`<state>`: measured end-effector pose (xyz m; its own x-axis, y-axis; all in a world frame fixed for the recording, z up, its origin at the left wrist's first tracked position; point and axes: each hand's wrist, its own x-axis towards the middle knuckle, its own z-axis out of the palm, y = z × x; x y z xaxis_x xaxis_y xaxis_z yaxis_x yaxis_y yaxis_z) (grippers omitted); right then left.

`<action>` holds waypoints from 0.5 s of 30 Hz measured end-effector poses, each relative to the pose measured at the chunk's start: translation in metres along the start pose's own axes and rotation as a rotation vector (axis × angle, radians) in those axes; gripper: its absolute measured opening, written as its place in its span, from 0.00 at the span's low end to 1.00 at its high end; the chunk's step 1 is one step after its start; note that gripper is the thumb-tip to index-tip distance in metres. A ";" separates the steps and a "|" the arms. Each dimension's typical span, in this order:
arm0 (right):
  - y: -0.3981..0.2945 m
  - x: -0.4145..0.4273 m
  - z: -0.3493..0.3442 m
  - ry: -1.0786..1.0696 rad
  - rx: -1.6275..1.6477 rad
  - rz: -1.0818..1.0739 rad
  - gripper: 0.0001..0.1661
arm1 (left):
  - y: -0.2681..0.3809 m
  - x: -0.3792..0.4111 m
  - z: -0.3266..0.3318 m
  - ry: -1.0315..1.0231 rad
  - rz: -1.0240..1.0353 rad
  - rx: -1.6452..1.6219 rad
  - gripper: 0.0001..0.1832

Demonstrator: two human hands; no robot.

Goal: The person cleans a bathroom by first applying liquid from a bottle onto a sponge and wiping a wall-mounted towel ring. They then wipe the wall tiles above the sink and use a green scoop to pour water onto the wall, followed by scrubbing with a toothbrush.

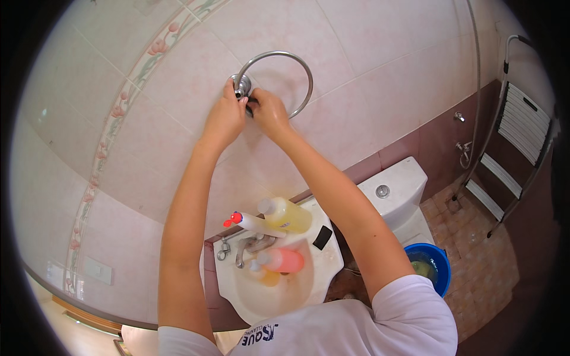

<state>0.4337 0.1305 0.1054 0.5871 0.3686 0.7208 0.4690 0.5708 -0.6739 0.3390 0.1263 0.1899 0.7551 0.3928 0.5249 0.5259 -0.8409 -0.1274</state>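
A chrome towel ring point(310, 84) hangs from a round metal wall mount point(243, 82) on the pink tiled wall. My left hand point(225, 116) grips the mount from its left and lower side, the index finger lying along its edge. Close beside it, my right hand point(270, 111) pinches a small dark item point(250, 107) just below the mount. Fingers hide most of that item, so I cannot tell what it is. The ring loops above and to the right of my right hand.
Below stands a white washbasin point(327, 262) with a faucet point(240, 258), several bottles including a yellow one point(289, 216) and a pink one point(287, 260), and a black pad point(322, 237). Rightward are a toilet point(401, 187), a blue bucket point(442, 271) of liquid and a folding step ladder point(503, 175).
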 end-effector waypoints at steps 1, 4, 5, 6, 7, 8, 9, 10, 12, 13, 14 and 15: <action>0.000 -0.001 0.001 0.025 0.033 0.024 0.05 | 0.000 0.000 0.000 0.004 0.003 0.008 0.27; -0.006 0.001 0.002 0.165 0.118 0.111 0.05 | -0.001 0.000 -0.001 0.013 0.014 0.055 0.27; -0.008 0.001 0.000 0.252 0.137 0.153 0.06 | -0.002 -0.003 -0.001 0.011 0.017 0.085 0.28; -0.009 0.002 -0.002 0.338 0.154 0.195 0.06 | 0.000 -0.003 -0.001 0.009 0.018 0.113 0.28; -0.011 0.010 -0.004 0.329 0.125 0.134 0.06 | 0.004 -0.002 -0.003 -0.015 -0.013 0.125 0.27; -0.012 0.024 -0.005 0.319 0.096 0.074 0.07 | 0.009 0.001 -0.006 -0.040 -0.045 0.136 0.26; -0.011 0.029 -0.005 0.306 0.065 0.024 0.07 | 0.013 -0.002 -0.007 -0.074 -0.081 0.144 0.25; -0.010 0.028 -0.003 0.257 0.048 0.045 0.08 | 0.010 -0.002 -0.005 -0.050 -0.054 0.152 0.26; -0.005 0.015 -0.006 0.133 -0.080 0.036 0.08 | 0.004 0.000 -0.001 0.002 -0.005 0.169 0.27; -0.002 0.008 -0.007 0.069 -0.143 0.028 0.08 | 0.003 0.000 0.001 -0.011 -0.025 0.162 0.27; 0.000 0.003 -0.006 0.030 -0.147 0.042 0.08 | 0.003 -0.001 0.002 -0.024 -0.045 0.155 0.27; 0.000 0.002 -0.007 0.003 -0.149 0.049 0.07 | 0.004 0.001 0.000 -0.030 -0.054 0.153 0.26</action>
<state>0.4390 0.1261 0.1058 0.6140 0.3908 0.6858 0.5323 0.4366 -0.7253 0.3415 0.1233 0.1901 0.7343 0.4489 0.5091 0.6179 -0.7525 -0.2277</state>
